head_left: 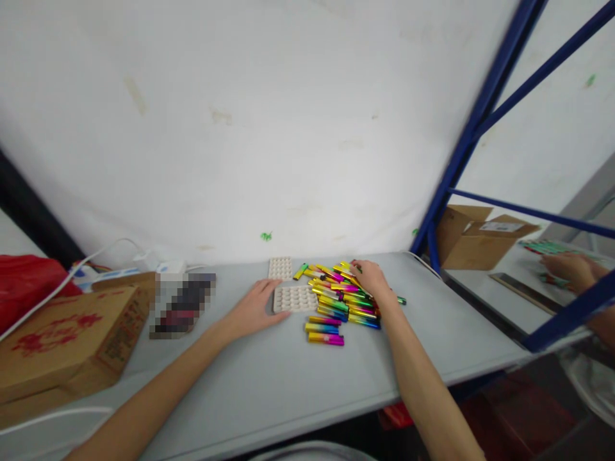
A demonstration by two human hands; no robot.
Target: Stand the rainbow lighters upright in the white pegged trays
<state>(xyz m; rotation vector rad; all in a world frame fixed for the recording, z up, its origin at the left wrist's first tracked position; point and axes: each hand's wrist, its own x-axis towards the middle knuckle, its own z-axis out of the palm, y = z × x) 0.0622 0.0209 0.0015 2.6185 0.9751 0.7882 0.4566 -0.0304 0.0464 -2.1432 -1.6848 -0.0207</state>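
From my remote seat, the grey desk (269,384) lay smooth and matte, a brown cardboard box (62,346) at its left edge. Near the back edge sat a pale dimpled tray (296,298); my left hand (254,309) lay flat beside it, fingers spread open and touching its left rim, forearm stretched forward. My right hand (371,280) arched over the heap of glossy rainbow-coloured lighters (339,299), fingers loosely curled on them; whether they gripped one I could not tell.

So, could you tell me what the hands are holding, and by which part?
Left hand steadies the white dimpled tray by its left edge; right hand rests on the pile of rainbow metallic lighters, grip unclear.
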